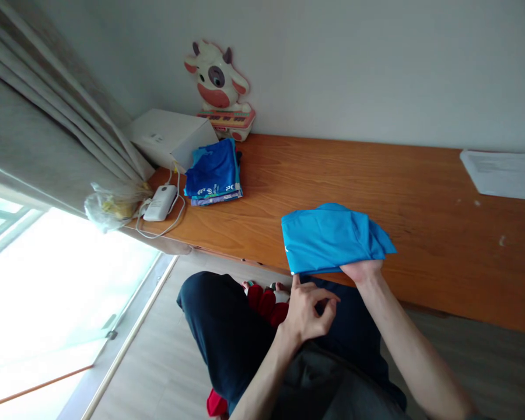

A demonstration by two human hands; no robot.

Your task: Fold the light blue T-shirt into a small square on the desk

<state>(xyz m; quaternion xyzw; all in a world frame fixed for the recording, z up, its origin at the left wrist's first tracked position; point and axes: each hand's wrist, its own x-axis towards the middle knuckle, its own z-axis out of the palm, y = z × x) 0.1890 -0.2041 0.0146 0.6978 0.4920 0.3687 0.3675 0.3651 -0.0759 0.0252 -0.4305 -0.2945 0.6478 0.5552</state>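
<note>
A bright blue folded garment (pixel 332 239) is at the desk's front edge, above my lap. Its left part is squared off, while the right end hangs in loose folds to a point. My right hand (pixel 363 271) holds it from below at the right; the fingers are hidden under the fabric. At its lower left corner, my left hand (pixel 310 306) touches the cloth with an outstretched index fingertip. The left thumb stands apart from the bent other fingers, with nothing held between them. A stack of folded clothes (pixel 214 172), dark blue on top, lies farther left on the desk.
On the wooden desk (pixel 420 233) are a white box (pixel 170 137), a cow toy keyboard (pixel 221 90), a white device with a cable (pixel 160 202), a plastic bag (pixel 114 207) and papers (pixel 505 173). A curtain (pixel 56 111) and bright window border the left.
</note>
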